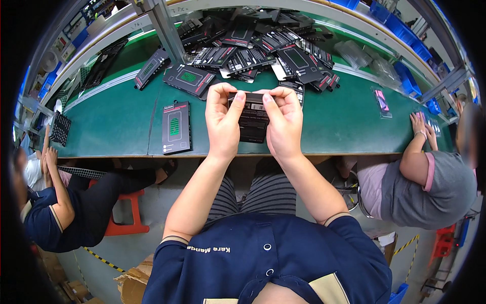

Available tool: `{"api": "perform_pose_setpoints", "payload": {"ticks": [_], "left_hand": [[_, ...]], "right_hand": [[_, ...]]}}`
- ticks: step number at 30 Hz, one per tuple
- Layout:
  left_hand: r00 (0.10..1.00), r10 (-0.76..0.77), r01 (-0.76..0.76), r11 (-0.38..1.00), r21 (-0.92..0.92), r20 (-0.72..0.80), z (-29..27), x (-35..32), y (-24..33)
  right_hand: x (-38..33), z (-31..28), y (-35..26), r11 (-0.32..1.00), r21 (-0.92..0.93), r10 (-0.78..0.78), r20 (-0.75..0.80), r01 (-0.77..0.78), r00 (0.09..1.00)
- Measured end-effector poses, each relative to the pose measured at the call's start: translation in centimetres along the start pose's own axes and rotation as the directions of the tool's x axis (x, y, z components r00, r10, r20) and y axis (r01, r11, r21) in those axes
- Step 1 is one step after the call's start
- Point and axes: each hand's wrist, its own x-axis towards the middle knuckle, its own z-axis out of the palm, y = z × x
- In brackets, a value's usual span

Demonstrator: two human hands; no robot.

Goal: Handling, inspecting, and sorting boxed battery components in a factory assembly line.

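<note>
Both hands (pixel 253 121) around a black flat package (pixel 252 117) above green table (pixel 116 126).

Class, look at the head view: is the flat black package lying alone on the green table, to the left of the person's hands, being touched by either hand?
No. Both the left hand and right hand grip a stack of black packages, apart from the lone flat package.

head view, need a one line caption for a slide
Left hand and right hand hold a flat black package above a green table near a pile of packages.
</note>
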Motion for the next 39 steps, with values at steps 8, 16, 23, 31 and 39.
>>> {"api": "perform_pose_setpoints", "payload": {"ticks": [8, 16, 23, 31, 39], "left_hand": [[0.931, 0.358, -0.362, 0.868, 0.341, 0.078, -2.1, 0.1, -1.6], [0.968, 0.22, -0.139, 0.871, 0.472, -0.121, -2.7, -2.0, -0.1], [0.969, 0.022, 0.109, 0.853, 0.51, -0.245, -8.7, -2.8, 3.9], [0.968, -0.077, -0.25, -0.217, 0.943, 0.239, -8.1, -2.0, 4.7], [0.645, -0.249, -0.72, 0.121, 0.684, 0.723, -0.5, -3.6, -3.0]], "right_hand": [[-1.4, -2.8, 3.0, 0.839, -0.446, -0.219, 0.25, 0.313, 0.943], [-2.4, -1.4, 2.7, 0.702, -0.559, -0.366, 0.249, 0.442, 0.896], [-1.5, -2.5, 0.4, 0.33, -0.649, -0.147, 0.683, 0.686, 0.716], [-4.2, -8.2, -3.0, 0.104, -0.881, 0.256, 0.472, 0.461, 0.844], [6.4, -32.8, -8.0, -0.504, -0.857, -0.366, 0.101, -0.106, 0.925]]}}
